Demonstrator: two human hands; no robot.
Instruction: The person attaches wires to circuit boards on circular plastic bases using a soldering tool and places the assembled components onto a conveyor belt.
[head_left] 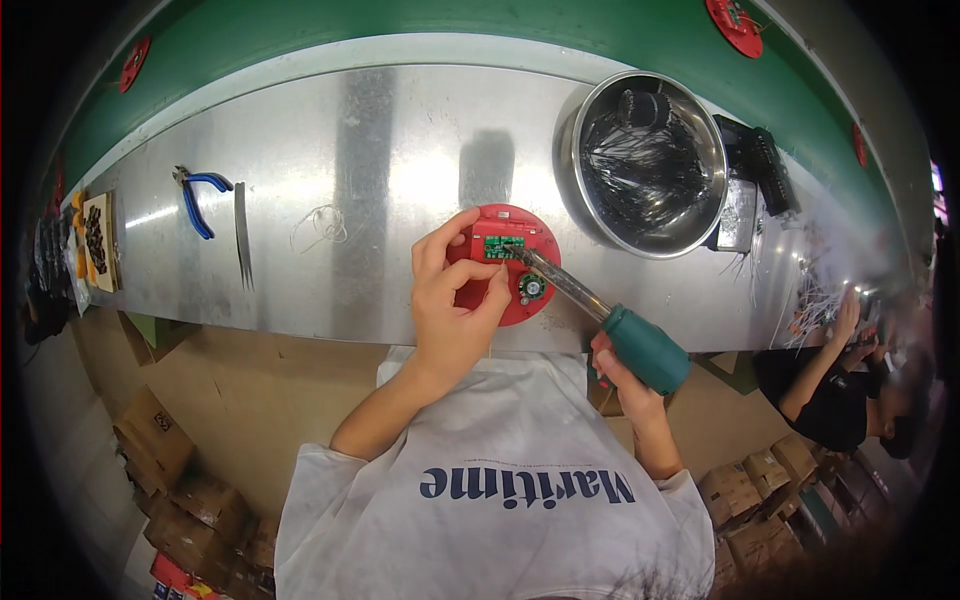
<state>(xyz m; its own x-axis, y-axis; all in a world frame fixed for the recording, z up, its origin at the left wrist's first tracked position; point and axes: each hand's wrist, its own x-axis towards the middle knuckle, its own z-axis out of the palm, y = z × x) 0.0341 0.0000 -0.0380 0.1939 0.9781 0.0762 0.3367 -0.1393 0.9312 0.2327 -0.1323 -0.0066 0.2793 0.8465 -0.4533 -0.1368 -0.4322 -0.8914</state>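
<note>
A round red plastic housing [512,312] lies on the metal bench, with a small green circuit board [497,247] and a round dark component [532,287] on it. My left hand [450,300] rests over the housing's left side. Its thumb and index finger pinch together beside the board, on something too small to make out, while other fingers touch the rim. In my right hand [630,382] is a soldering iron [645,348] with a thick green handle. Its metal shaft slants up to the left, and the tip meets the board close to my left fingertips.
A steel bowl [577,150] of black wires stands at the back right, beside a black device [765,170]. Blue-handled cutters [205,205], tweezers [242,235] and a tray of small dark parts [97,240] lie leftward. Pale wires [810,310] and a co-worker [825,390] are at right.
</note>
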